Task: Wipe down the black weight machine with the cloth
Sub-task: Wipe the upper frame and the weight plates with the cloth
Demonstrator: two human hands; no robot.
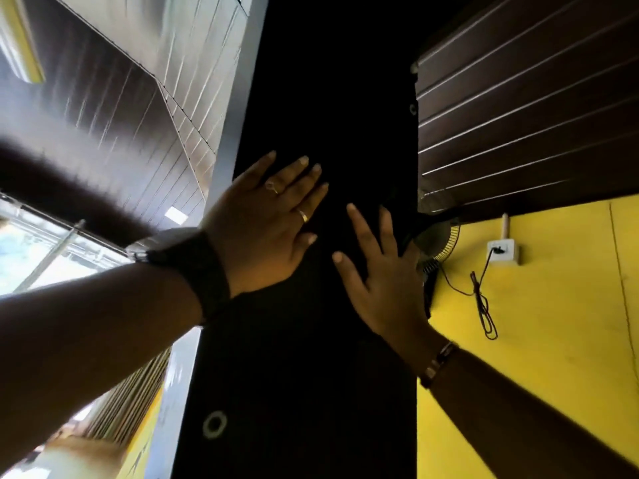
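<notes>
Nearest, a dark wristband (197, 267) and a bracelet (439, 363). Then left hand (262, 223) and right hand (380, 278), close but apart, fingers straight, flat against the black weight machine (311, 392) rising dead ahead. Impossible to pick out the cloth against the black. Beyond, yellow wall (536, 305) with fan (439, 240).

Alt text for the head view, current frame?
Both hands press flat against a tall black weight machine panel seen from below: the left hand wears two rings, the right hand a bracelet. No cloth is clearly visible; a yellow wall with a fan lies right.
</notes>
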